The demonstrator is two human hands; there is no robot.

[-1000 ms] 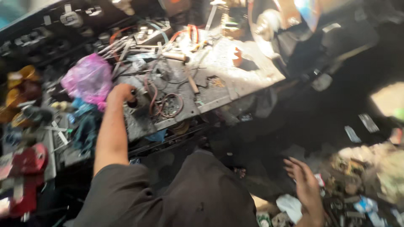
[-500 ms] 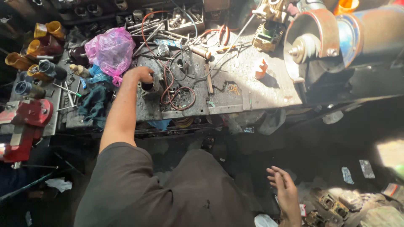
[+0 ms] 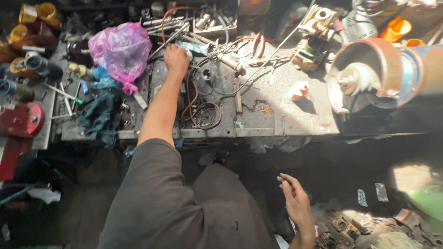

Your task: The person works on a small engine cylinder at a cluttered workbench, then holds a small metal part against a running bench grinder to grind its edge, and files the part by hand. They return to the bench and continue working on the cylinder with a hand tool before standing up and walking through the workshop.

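Reaching farther across the cluttered surface (image 3: pixel 295 115) than half a second ago, the left hand (image 3: pixel 176 59) now lies beyond the coil of reddish wire (image 3: pixel 203 113), near the far clutter; the right hand (image 3: pixel 295 203) has stayed low beside the body.

Left: a red vice-like tool (image 3: pixel 20 121) sits at the edge, with yellow and dark cylindrical parts (image 3: pixel 27 25) behind it. A dark green rag (image 3: pixel 99 115) and a pink plastic bag (image 3: pixel 121 48) lie just left of the outstretched arm.

Centre: the left hand is curled, knuckles up, over a small pale round object (image 3: pixel 189 54) just beside a strip of printed packaging (image 3: pixel 196 46). Whether the fingers pinch that object or merely rest on it cannot be told, since the hand covers most of it. Judged from the posture, the step in hand is picking a small part out of the clutter; the next move would call for a firm grip and a lift clear of the tangled wires.

Right: the right hand hangs free below the surface, fingers loosely spread, holding nothing. A bench grinder (image 3: pixel 369 80) with a red guard stands at the surface's right end, cut off by the frame. Motor parts on the floor (image 3: pixel 350 223) are dim and hard to identify.
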